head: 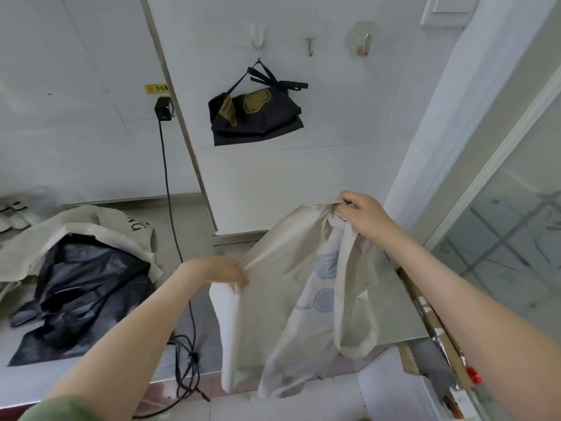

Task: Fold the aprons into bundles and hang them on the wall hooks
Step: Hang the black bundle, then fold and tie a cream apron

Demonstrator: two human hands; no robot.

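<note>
1. The counter (12, 381) runs along the lower left of the frame. It carries a loose pile: a dark apron (82, 293) lying on another beige apron (91, 220), both unfolded.
2. The held beige apron (288, 299) hangs in the lower centre, off the counter, still open and not bundled. Its top edge slants from centre-left up to centre-right, and its long axis drops straight down towards the floor.
3. A finished dark bundle (255, 117) hangs by its strap in the upper centre, on the leftmost hook (258, 41).
4. The right hand (361, 214) is the higher one, with fingers curled around the bunched top corner of the held apron. The left hand (218, 270) is lower and blurred; it appears to pinch the opposite edge.
5. Two free hooks, the middle hook (309, 45) and the right hook (365, 44), sit in the upper right of the frame, well above the hands. The right hand is nearer to them, almost directly beneath the right hook. By my judgement, folding comes first, bringing the left edge across to the right.
</note>
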